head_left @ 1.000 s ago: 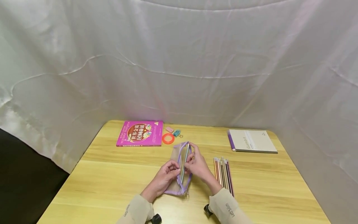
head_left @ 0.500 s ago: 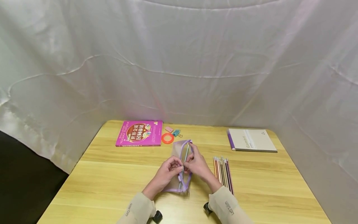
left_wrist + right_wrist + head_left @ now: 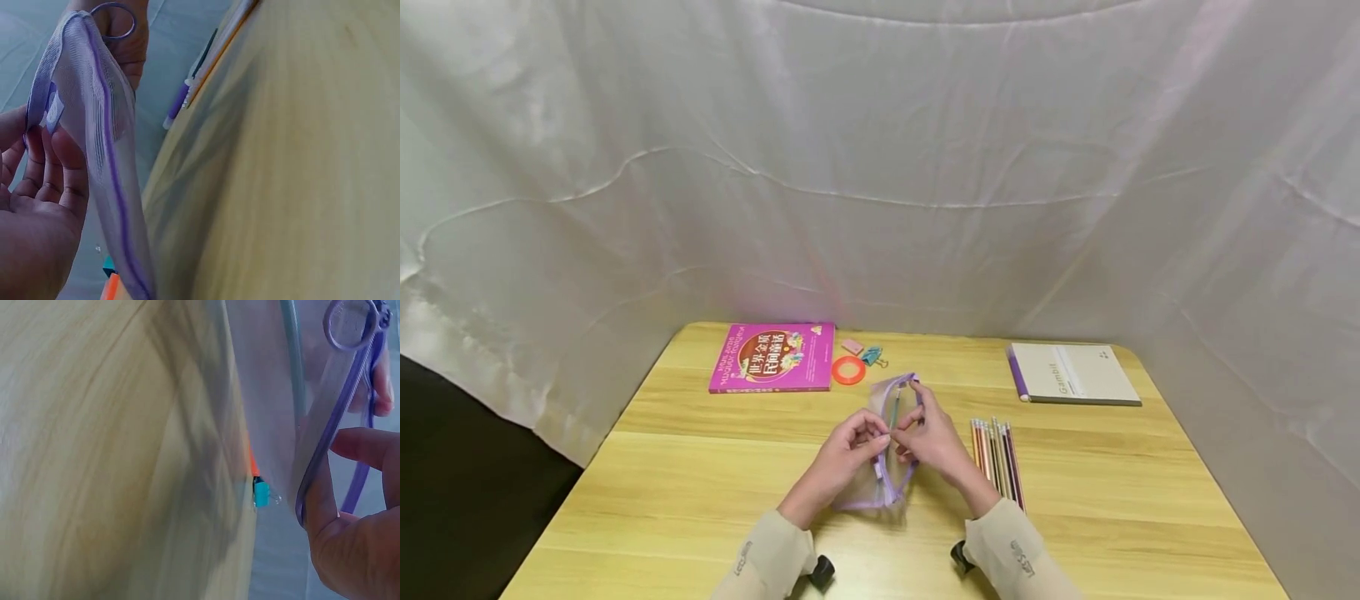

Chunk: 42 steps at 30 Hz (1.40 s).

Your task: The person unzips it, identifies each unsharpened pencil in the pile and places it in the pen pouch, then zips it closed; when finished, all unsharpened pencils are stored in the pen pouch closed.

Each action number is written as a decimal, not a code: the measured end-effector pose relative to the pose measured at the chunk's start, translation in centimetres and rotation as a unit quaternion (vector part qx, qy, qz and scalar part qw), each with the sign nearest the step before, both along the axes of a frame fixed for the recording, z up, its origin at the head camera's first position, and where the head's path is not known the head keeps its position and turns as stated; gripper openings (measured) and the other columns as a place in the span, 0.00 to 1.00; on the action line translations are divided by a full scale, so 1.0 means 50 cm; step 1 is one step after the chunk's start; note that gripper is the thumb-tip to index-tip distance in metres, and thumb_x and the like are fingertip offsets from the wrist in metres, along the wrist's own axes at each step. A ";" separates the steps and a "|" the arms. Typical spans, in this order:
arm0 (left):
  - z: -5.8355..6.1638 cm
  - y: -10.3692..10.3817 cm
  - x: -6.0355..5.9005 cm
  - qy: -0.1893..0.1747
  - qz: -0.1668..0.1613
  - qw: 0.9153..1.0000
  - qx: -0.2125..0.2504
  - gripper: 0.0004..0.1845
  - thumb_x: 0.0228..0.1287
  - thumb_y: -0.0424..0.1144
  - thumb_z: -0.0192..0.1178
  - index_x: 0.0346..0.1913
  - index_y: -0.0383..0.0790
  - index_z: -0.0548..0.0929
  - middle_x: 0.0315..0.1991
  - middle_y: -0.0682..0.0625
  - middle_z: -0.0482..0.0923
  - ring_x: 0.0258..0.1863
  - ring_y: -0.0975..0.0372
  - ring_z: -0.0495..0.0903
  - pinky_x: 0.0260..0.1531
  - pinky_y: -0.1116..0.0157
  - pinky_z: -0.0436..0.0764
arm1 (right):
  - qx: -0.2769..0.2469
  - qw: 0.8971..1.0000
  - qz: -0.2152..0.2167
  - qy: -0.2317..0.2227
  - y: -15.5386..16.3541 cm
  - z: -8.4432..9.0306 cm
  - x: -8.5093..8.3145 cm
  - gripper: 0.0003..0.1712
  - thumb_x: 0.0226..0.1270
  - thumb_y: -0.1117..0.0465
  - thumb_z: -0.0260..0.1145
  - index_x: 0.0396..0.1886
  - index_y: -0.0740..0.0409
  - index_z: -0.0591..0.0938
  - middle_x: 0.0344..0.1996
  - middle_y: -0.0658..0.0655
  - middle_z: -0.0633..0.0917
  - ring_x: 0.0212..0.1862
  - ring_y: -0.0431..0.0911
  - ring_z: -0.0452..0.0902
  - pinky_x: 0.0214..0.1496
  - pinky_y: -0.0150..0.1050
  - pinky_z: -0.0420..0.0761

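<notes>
A see-through mesh pencil pouch [image 3: 867, 493] with purple zip edging is held up between both hands, its mouth spread. My left hand [image 3: 848, 454] pinches one zip edge; in the left wrist view its fingertips grip the purple band [image 3: 41, 94] beside the zip pull. My right hand [image 3: 936, 435] holds the opposite edge, index finger stretched to the far end and thumb close to the left fingertips. A pale, slim pencil [image 3: 895, 408] lies lengthwise inside the pouch, and shows through the mesh in the right wrist view. Several pencils [image 3: 1000, 458] lie side by side right of my right hand.
Behind the pouch lie an orange ring [image 3: 848, 370], a teal binder clip [image 3: 872, 356] and a pink eraser [image 3: 852, 346]. A magenta book [image 3: 775, 358] is at back left. A notebook [image 3: 1078, 371] with a purple marker [image 3: 1019, 379] along its side lies back right.
The pencil has sunk deeper into the pouch, and the right hand no longer pinches it. My left fingertips have moved up and right along the zip edge, towards the right thumb.
</notes>
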<state>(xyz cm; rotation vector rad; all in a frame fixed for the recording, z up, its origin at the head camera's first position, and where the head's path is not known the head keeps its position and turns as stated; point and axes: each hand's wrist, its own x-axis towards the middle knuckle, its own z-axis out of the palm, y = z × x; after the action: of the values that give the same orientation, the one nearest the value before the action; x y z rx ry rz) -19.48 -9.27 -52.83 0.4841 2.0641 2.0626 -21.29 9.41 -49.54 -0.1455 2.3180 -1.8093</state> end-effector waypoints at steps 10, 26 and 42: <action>0.013 -0.010 -0.011 -0.010 0.006 1.000 0.005 0.16 0.77 0.37 0.58 0.55 0.26 0.74 0.38 0.52 0.76 0.33 0.66 0.75 0.36 0.69 0.79 | -0.007 1.000 0.001 0.014 0.042 0.026 0.009 0.47 0.64 0.75 0.69 0.80 0.54 0.61 0.44 0.64 0.81 0.31 0.54 0.87 0.34 0.46 0.90; 0.017 -0.016 -0.019 -0.075 0.032 0.992 0.098 0.07 0.76 0.34 0.58 0.50 0.33 0.76 0.37 0.55 0.76 0.38 0.65 0.75 0.42 0.68 0.79 | 0.071 0.995 -0.073 -0.005 0.278 0.034 0.008 0.38 0.69 0.70 0.67 0.77 0.64 0.65 0.45 0.64 0.80 0.34 0.53 0.86 0.39 0.46 0.90; -0.011 -0.002 -0.009 -0.098 0.024 0.989 0.109 0.03 0.75 0.35 0.59 0.46 0.45 0.78 0.35 0.57 0.77 0.36 0.66 0.74 0.40 0.69 0.76 | 0.138 0.987 -0.059 -0.056 0.353 -0.048 0.034 0.34 0.66 0.73 0.64 0.71 0.71 0.68 0.36 0.61 0.83 0.31 0.48 0.82 0.31 0.42 0.87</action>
<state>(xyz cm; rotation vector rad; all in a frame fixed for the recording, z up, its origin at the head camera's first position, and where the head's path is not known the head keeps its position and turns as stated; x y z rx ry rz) -19.92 -9.35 -53.37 0.2520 1.7680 2.2748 -19.59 27.04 -51.93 0.1316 2.5103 -1.4809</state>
